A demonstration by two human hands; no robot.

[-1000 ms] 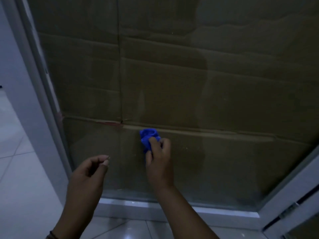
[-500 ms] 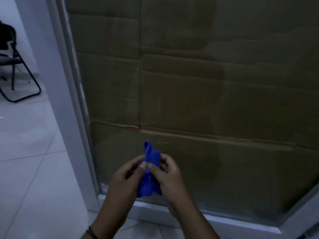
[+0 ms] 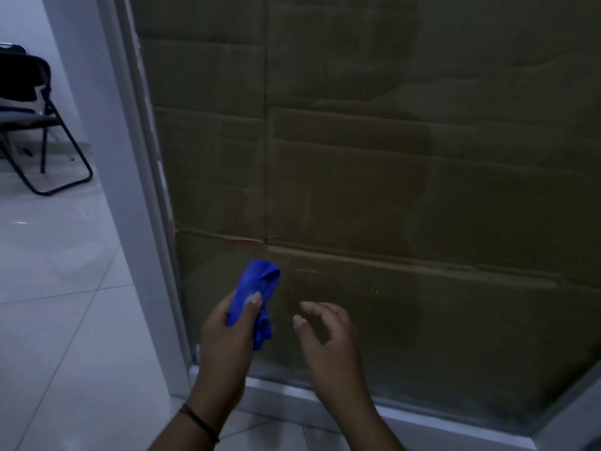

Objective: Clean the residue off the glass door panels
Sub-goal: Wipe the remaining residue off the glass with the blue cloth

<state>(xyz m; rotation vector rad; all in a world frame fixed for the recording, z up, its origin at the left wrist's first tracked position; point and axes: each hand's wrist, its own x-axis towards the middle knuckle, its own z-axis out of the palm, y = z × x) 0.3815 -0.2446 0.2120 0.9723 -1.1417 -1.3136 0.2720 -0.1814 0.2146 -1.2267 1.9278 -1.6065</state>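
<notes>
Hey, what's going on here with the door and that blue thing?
A person is cleaning a glass door that has cardboard behind it. The left hand grips a bunched blue cloth just in front of the lower part of the glass. The right hand hovers beside it, fingers loosely curled and holding nothing. Small pale specks of residue show on the glass to the right of the cloth. No wiping is under way at this moment.

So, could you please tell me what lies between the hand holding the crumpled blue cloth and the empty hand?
Nothing: the head view shows only glass door panel between the left hand, gripping the crumpled blue cloth, and the right hand.
</notes>
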